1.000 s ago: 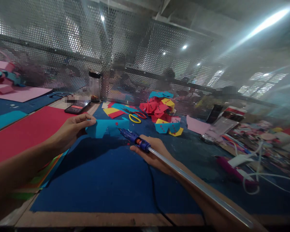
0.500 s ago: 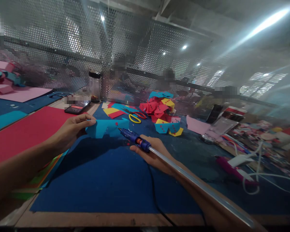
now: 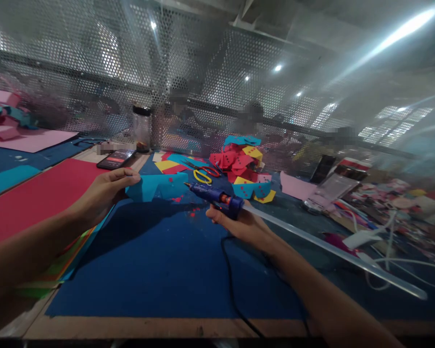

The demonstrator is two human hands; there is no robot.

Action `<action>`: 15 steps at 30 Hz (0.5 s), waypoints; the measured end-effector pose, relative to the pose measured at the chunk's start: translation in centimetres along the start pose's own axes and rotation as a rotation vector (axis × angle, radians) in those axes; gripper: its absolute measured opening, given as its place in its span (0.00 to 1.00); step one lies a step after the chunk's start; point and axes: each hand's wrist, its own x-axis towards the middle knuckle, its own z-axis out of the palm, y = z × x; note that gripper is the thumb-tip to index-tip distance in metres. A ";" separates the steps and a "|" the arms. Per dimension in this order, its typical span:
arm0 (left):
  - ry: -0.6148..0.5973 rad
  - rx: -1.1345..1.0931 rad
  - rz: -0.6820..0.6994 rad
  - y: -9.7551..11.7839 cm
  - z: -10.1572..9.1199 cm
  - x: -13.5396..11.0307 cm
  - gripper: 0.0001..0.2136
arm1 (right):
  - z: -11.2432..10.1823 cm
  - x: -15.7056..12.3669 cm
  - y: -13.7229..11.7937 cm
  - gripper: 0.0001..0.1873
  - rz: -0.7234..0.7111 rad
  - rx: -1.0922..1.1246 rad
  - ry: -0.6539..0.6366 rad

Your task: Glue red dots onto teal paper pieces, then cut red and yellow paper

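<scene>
My left hand pinches the left end of a folded light-blue paper piece, held above the dark blue mat. One red dot shows near its upper right edge. In my right hand is a blue glue gun, its nozzle pointing left, close to the paper's right end. A long clear glue stick sticks out of the gun's back, and a black cord hangs below. Small red bits lie on the mat under the nozzle.
Yellow-and-red-handled scissors lie behind the paper. Past them rises a pile of red, yellow and blue dotted paper shapes. A phone, a jar and red sheets are at left; white cables tangle at right.
My right hand has drawn the glue gun to the right, away from the paper, and the glue stick has swung rightward. My left hand has shifted slightly left with the paper.
</scene>
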 end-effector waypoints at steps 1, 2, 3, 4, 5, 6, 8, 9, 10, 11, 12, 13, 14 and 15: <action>0.015 0.001 0.004 0.0 -0.1 0.1 0.15 | -0.3 0.0 0.1 0.22 0.008 -0.013 -0.001; 0.029 -0.001 0.006 0.0 -0.2 0.2 0.15 | -0.7 0.0 0.2 0.22 0.007 -0.038 -0.005; 0.041 -0.005 0.009 -0.1 -0.3 0.2 0.16 | -1.0 0.1 0.3 0.22 0.006 -0.066 -0.018; 0.049 -0.010 0.012 -0.1 -0.4 0.3 0.16 | -1.3 0.1 0.6 0.22 0.009 -0.094 -0.038; 0.051 -0.017 0.014 -0.1 -0.4 0.4 0.15 | -1.7 0.1 0.8 0.22 0.017 -0.122 -0.061; 0.050 -0.022 0.015 -0.2 -0.5 0.4 0.15 | -1.9 0.1 1.1 0.22 0.029 -0.149 -0.094; 0.057 -0.028 0.013 -0.2 -0.5 0.4 0.15 | -2.4 0.0 1.7 0.22 0.039 -0.198 -0.156; 0.063 -0.028 0.008 -0.2 -0.5 0.4 0.15 | -2.5 0.0 2.0 0.22 0.028 -0.222 -0.179; 0.066 -0.027 0.000 -0.2 -0.5 0.4 0.15 | -2.6 -0.1 2.2 0.22 0.018 -0.250 -0.193; 0.068 -0.026 -0.003 -0.2 -0.5 0.4 0.15 | -2.7 -0.1 2.3 0.21 0.009 -0.280 -0.203; 0.067 -0.027 -0.004 -0.2 -0.4 0.4 0.15 | -2.7 -0.1 2.3 0.20 0.003 -0.311 -0.210; 0.064 -0.030 -0.003 -0.2 -0.4 0.4 0.14 | -2.7 -0.1 2.3 0.20 0.005 -0.341 -0.215; 0.058 -0.032 -0.001 -0.2 -0.5 0.4 0.14 | -2.7 -0.1 2.2 0.19 0.009 -0.365 -0.224; 0.053 -0.034 0.002 -0.2 -0.5 0.4 0.14 | -2.7 -0.1 2.1 0.18 0.012 -0.380 -0.236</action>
